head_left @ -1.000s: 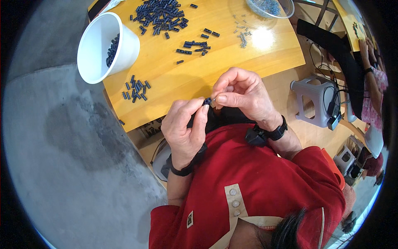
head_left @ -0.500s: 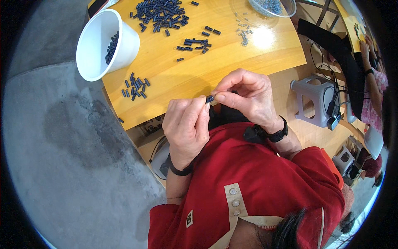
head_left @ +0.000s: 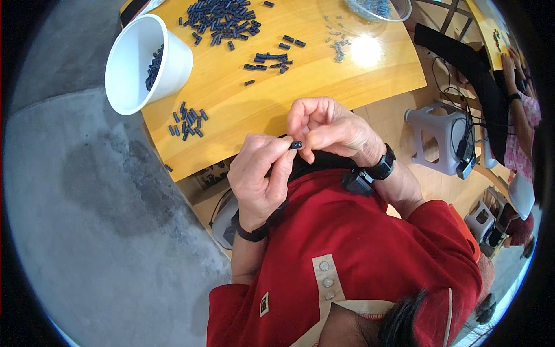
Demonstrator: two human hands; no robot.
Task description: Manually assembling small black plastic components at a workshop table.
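Observation:
Between the thumb and forefinger of my left hand (head_left: 260, 168) is a small black cylindrical plastic part (head_left: 296, 145), one rounded end showing. My right hand (head_left: 329, 130) is just beside that end, its fingers loosely bent and apart, with nothing visible between them. Both hands are off the table's near edge, in front of my body. On the wooden table (head_left: 243, 118), similar black parts lie in a large pile (head_left: 222, 20), a middle cluster (head_left: 272, 61) and a small near-left group (head_left: 188, 121).
A white tub (head_left: 178, 69) with black parts inside stands at the table's left edge. Tiny clear or metallic pieces (head_left: 339, 49) lie near a clear round bowl (head_left: 404, 11) at the far right. A grey stool (head_left: 436, 139) and cables are right of the table; another person's arm (head_left: 511, 75) shows beyond.
My right hand's fingertips have come off the black part and loosened. The part has turned in my left fingers, now showing its rounded end to the right.

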